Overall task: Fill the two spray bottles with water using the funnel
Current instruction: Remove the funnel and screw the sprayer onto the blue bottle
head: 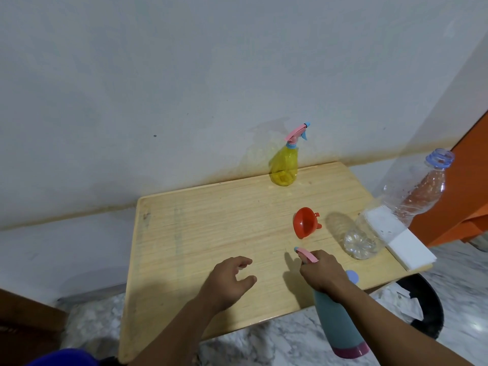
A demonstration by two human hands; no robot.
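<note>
A: Head view, left to right. What lies at seven o'clock on the table [184, 233]?
B: The left hand [232, 280], fingers loosely curled, grasping nothing.
A: And at twelve o'clock?
B: The yellow spray bottle [285, 165], upright by the wall [184, 88].
A: Centre right?
B: The red funnel [305, 223], on its side.
A: At five o'clock?
B: The right hand [323, 273] clasps the head of the grey-blue spray bottle [338, 320], tilted past the table edge.
A: Three o'clock?
B: The clear water bottle [390, 215], uncapped, beside white paper [401, 241].
</note>
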